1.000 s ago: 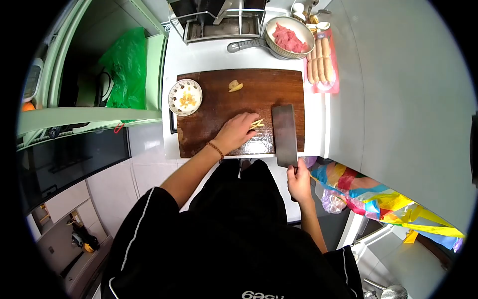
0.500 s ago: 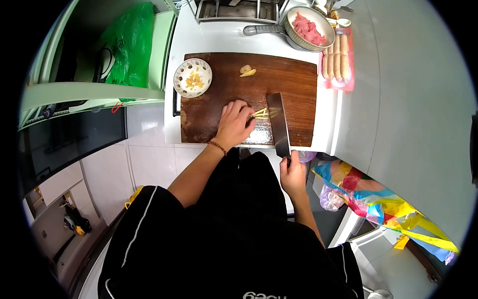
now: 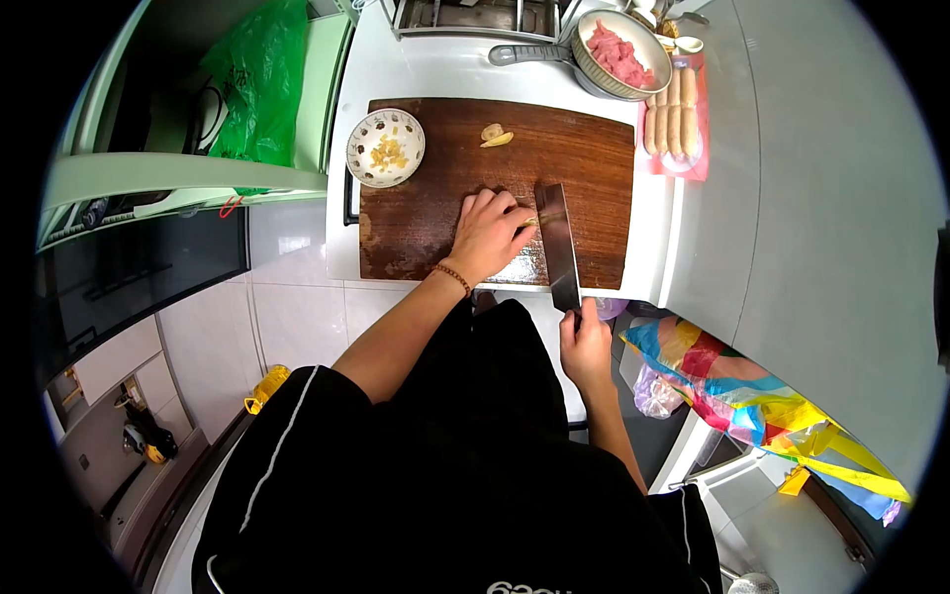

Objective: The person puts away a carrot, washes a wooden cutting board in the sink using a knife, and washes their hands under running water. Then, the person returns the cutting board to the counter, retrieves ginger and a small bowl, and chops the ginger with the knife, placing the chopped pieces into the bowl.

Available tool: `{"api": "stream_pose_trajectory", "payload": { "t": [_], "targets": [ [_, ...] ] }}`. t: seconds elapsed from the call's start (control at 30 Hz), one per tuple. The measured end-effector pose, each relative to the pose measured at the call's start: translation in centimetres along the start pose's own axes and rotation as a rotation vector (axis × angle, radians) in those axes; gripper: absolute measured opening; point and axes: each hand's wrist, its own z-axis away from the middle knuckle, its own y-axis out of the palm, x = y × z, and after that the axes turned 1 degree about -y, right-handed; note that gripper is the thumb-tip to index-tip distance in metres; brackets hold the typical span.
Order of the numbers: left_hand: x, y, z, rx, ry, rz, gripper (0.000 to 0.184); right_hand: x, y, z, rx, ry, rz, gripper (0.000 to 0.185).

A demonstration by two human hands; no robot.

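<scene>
My right hand [image 3: 587, 346] is wrapped round the handle of a cleaver [image 3: 559, 243], whose broad blade stands over the wooden cutting board [image 3: 594, 148]. Just left of the blade, my left hand [image 3: 490, 235] presses its fingers down on pale yellow ginger strips [image 3: 531, 222]; most of them are hidden under the fingers. Farther up the board lie a few ginger slices [image 3: 496, 136]. A patterned white bowl [image 3: 358, 163] with small yellow pieces in it sits on the board's upper left corner.
Behind the board stands a pan [image 3: 579, 64] of raw sliced meat, its handle pointing left. A pack of sausages [image 3: 676, 124] lies at the right. A metal rack [image 3: 480, 18] is at the back, and a green plastic bag [image 3: 259, 89] hangs at the left.
My left hand has shifted right towards the blade and now covers most of the ginger strips. The cleaver remains close beside them, nearly unmoved. The whole view has shifted slightly.
</scene>
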Motion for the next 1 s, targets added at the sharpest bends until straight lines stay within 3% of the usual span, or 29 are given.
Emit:
{"api": "stream_pose_trajectory", "payload": {
  "t": [0.27,0.37,0.57,0.67,1.0],
  "targets": [
    [0.2,0.2,-0.5,-0.01,-0.081,0.066,0.012,-0.2,-0.1,-0.2,0.033,0.023,0.014,0.012],
    [0.5,-1.0,0.1,0.019,0.008,0.019,0.016,-0.2,-0.2,-0.3,0.036,0.016,0.004,0.012],
    [1.0,-1.6,0.5,0.101,0.058,0.025,0.041,-0.3,-0.3,-0.4,0.023,-0.003,-0.004,0.013],
    [2.0,-1.7,0.3,0.137,0.059,0.095,0.045,0.1,-0.2,-0.3,0.026,0.008,-0.003,0.012],
    [1.7,-0.5,0.6,0.089,0.07,0.034,0.03,0.5,-0.3,-0.1,0.043,0.025,0.009,0.012]
  ]
}}
